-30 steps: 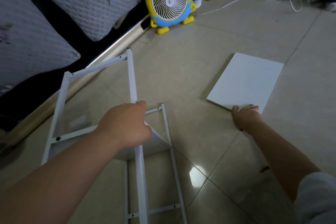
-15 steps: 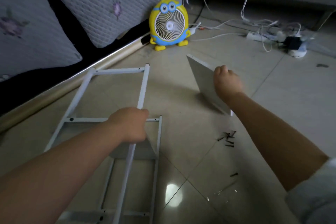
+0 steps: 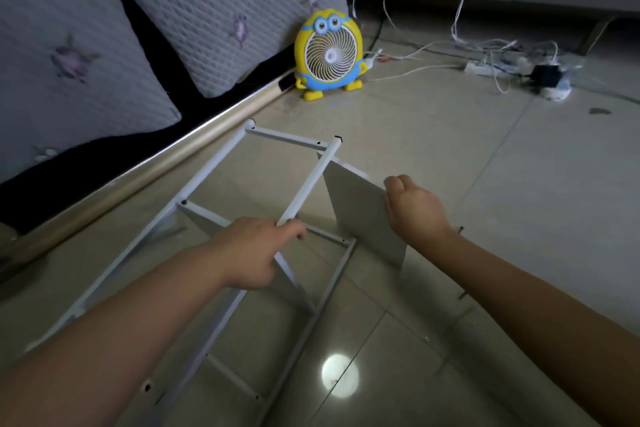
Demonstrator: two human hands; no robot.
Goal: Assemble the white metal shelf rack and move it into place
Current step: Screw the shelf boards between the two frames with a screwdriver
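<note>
The left hand (image 3: 254,250), at the centre of the frame, is curled around one white post of the rack frame (image 3: 214,165) and grips it. The right hand (image 3: 415,208), just right of centre, holds the top edge of a white shelf board (image 3: 360,218) with its fingers bent over that edge. The board stands on its edge on the floor (image 3: 467,156), leaning, its far corner touching the post that the left hand grips. The rack frame lies tilted across the lower left and centre, with crossbars between its long posts. A small dark screw (image 3: 460,229) lies just right of the right wrist. At upper centre stands a yellow cartoon fan (image 3: 329,55), with grey cushions (image 3: 225,10) to its left and a tangle of white cables (image 3: 491,55) to its right.
</note>
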